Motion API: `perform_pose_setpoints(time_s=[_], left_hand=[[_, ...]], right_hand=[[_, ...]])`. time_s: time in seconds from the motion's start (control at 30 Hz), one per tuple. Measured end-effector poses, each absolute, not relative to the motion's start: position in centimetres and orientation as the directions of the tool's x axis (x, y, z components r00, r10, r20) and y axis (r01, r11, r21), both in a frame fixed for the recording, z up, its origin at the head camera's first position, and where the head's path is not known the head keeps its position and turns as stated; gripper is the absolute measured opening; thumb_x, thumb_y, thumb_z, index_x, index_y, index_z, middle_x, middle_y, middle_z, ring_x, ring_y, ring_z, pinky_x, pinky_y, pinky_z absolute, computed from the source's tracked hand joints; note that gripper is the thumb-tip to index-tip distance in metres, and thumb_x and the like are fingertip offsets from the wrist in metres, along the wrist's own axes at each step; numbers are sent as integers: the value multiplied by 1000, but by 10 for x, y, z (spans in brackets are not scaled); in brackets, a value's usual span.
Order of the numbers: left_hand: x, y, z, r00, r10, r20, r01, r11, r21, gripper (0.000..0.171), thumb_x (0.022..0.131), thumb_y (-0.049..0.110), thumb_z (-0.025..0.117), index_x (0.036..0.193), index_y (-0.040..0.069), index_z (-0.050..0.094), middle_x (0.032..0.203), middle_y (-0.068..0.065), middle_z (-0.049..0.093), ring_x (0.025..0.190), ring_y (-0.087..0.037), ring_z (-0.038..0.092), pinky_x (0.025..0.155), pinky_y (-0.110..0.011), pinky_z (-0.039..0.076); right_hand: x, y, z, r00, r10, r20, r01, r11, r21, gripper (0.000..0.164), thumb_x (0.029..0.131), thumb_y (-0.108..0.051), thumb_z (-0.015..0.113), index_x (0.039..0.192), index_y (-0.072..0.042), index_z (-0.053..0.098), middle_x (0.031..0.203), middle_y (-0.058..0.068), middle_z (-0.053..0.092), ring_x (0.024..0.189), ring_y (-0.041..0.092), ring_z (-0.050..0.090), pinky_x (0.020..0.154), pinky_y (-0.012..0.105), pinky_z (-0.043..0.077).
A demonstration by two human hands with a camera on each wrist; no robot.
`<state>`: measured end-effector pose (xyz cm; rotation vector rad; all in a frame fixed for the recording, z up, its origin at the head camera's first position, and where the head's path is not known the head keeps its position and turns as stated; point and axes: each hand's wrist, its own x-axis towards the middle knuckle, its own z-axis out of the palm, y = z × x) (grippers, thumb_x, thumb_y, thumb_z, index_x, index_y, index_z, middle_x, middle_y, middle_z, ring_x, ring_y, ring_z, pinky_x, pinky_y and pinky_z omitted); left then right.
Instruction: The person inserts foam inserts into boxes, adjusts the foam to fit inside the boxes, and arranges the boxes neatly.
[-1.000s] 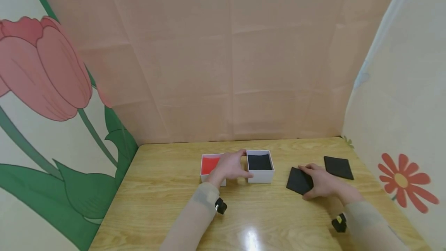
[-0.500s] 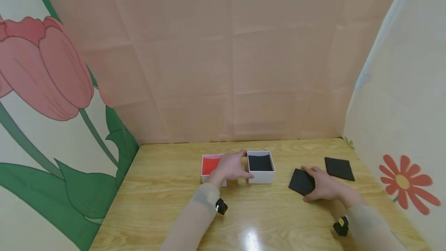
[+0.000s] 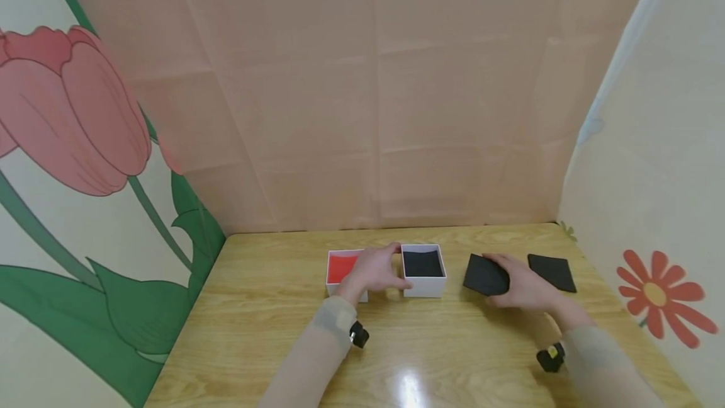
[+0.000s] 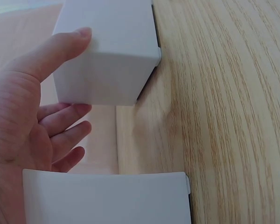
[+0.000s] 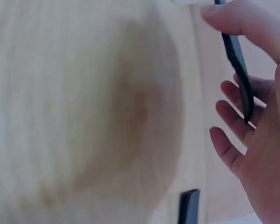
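Note:
My left hand (image 3: 375,271) steadies a small white box (image 3: 425,288) by its left side. In the left wrist view its thumb lies on one face of that white box (image 4: 116,28), with the fingertips at another side. Black material (image 3: 423,264) lines or fills the box. To the right, my right hand (image 3: 527,285) pinches a thin black square pad (image 3: 486,274) by its edge. The pad hangs tilted over the wooden table, casting a shadow; the right wrist view shows the black pad (image 5: 240,65) edge-on between thumb and fingers.
A second white box (image 3: 342,266) with red inside stands left, partly behind my left hand. Another black square pad (image 3: 551,272) lies flat near the right edge of the wooden table (image 3: 255,307). A hanging cloth (image 3: 306,112) closes off the back.
My right hand has raised the black pad off the table and moved it slightly away from me. The left hand and both boxes have stayed in place.

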<state>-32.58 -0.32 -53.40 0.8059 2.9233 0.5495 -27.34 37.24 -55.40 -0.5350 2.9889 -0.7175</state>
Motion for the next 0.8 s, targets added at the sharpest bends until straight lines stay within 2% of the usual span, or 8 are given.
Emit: perform_pose_setpoints(time_s=[0.1,0.3,0.53,0.8], left_hand=[[-326,-4,-534,-863,504,34,482,802,353,94,70,70,76,145,22,47,133,6,62,112,-18,60,96,-36,47],[-326,-4,-532,-865,502,26,478,806,349,95,71,69,76,147,22,45,134,5,62,114,-19,60,98,-37,46],[-325,-4,-531,-861,507,19,478,797,369,94,71,67,77,147,20,46,135,4,61,113,-19,60,96,-37,47],[-326,-3,-533,-860,510,20,481,797,366,95,70,69,76,146,21,46,135,5,61,113,-19,60,96,-37,47]], right_hand=[[-279,364,-543,-935,-344,89,-345,818,-460,105,69,-49,89,155,-28,32,147,14,37,121,38,47,87,56,45],[-290,339,-522,-901,-405,158,-432,792,-431,101,70,-50,88,154,-27,37,138,7,45,115,29,48,87,50,44],[-300,305,-506,-858,-488,159,-510,774,-375,99,71,-54,84,154,-23,39,141,3,48,126,30,45,98,55,41],[-309,279,-502,-840,-527,130,-534,762,-366,97,68,-49,88,151,-26,44,148,5,46,133,33,41,100,60,40]])
